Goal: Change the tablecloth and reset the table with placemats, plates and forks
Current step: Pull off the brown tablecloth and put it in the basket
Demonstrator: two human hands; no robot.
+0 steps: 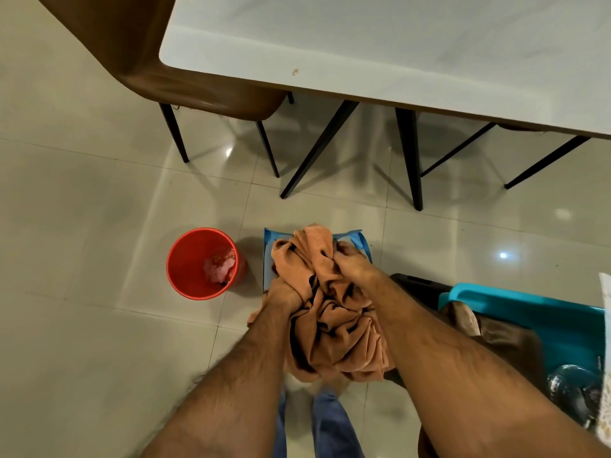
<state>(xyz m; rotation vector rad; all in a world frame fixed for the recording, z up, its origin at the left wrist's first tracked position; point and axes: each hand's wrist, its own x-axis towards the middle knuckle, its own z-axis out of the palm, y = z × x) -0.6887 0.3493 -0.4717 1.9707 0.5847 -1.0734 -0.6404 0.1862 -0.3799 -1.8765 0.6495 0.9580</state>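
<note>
Item: orange tablecloth (330, 312), bunched, above blue bag (362, 242) on floor. Left hand (284, 297) and right hand (352, 259): each grip clenched on cloth. Counter (363, 44) bare. Advice: push bundle deep, corners tucked.

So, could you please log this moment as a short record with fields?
left hand: left hand grips the bunched orange cloth
right hand: right hand grips the same cloth near its top
cloth position: held over a blue bag on the floor
table: table bare, no cloth on it
bucket: red bucket left of the bag, something pink inside
basket: teal basket at right, contents unclear
chair: brown chair tucked at the table's corner
</note>
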